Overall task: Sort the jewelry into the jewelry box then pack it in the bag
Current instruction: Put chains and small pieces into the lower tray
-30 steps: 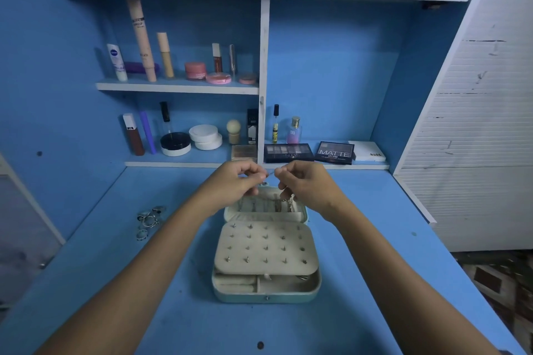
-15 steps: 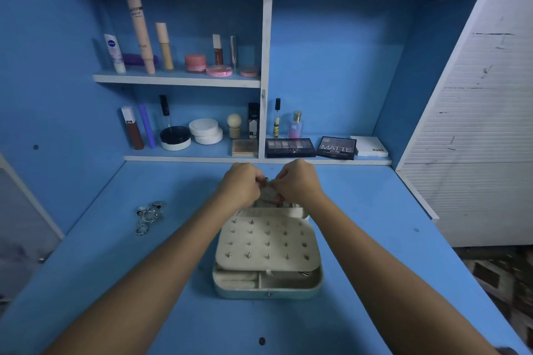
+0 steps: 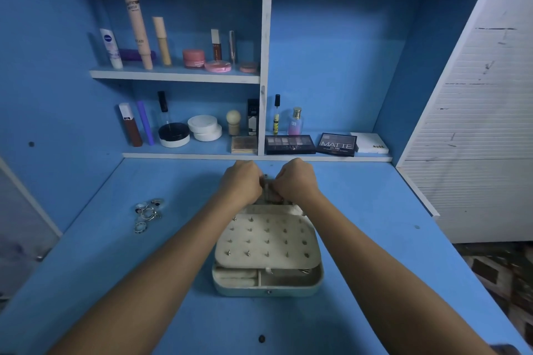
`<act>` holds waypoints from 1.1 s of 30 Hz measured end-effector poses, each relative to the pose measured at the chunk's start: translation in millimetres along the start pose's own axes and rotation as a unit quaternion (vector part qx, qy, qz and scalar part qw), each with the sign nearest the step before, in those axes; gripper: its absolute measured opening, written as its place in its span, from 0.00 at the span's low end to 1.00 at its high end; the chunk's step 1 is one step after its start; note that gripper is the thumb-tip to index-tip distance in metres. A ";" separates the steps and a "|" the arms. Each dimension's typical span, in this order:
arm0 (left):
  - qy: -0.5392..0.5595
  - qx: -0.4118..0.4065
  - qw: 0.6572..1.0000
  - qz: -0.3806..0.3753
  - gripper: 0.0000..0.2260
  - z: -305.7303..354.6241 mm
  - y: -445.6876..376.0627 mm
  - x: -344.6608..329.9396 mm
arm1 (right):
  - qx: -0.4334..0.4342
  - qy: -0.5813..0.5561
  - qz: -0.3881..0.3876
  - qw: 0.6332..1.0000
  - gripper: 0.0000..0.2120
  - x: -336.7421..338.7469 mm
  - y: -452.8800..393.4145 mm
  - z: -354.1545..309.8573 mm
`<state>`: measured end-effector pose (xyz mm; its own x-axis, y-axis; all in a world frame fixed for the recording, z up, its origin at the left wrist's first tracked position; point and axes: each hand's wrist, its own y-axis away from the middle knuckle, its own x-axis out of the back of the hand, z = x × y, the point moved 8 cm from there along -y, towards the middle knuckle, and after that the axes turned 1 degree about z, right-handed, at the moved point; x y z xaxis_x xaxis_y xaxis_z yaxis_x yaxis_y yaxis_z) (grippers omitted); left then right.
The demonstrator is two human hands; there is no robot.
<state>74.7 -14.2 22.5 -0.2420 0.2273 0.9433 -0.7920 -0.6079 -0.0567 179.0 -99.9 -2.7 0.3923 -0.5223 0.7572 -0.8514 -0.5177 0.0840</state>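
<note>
I have both hands working at the far edge of the jewelry box point(image 3: 266, 282), over its raised lid. My left hand point(image 3: 240, 181) and right hand point(image 3: 297, 180) sit knuckle to knuckle with fingers curled inward, pinching something small between them — I take it for a chain or clasp, but it is too hidden to name.

The risk I see: whatever I'm pinching is tiny and I can't watch it, since my own knuckles block the view. A slip would drop it behind the box or into the wrong compartment, and pressing on the lid could tip the box backward.

The box lies on the blue bench point(image 3: 375, 239) with its long axis running left to right; its front latch faces me and the lid hinge points away toward the shelves. The studded earring panel point(image 3: 266, 242) covers most of the tray, leaving a strip of front compartments showing.

Well left of the box, a cluster of rings point(image 3: 147, 212) waits on the bench, unsorted. No bag shows.
</note>
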 end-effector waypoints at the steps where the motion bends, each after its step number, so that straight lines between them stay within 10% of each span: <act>1: -0.003 -0.001 1.000 -0.003 0.13 0.0 1.0 0.4 | 0.000 0.002 -0.006 1.000 0.05 0.6 0.6 0.4; 33: 0.102 -0.090 0.990 -0.028 0.12 2.3 10.4 -2.8 | 0.105 0.038 -0.097 0.989 0.10 37.7 44.8 -3.3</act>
<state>68.4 -23.0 20.0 -0.2889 0.4168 0.8619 -0.8900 -0.4487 -0.0813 154.5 -140.6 31.7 0.5065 -0.3519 0.7871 -0.6689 -0.7365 0.1012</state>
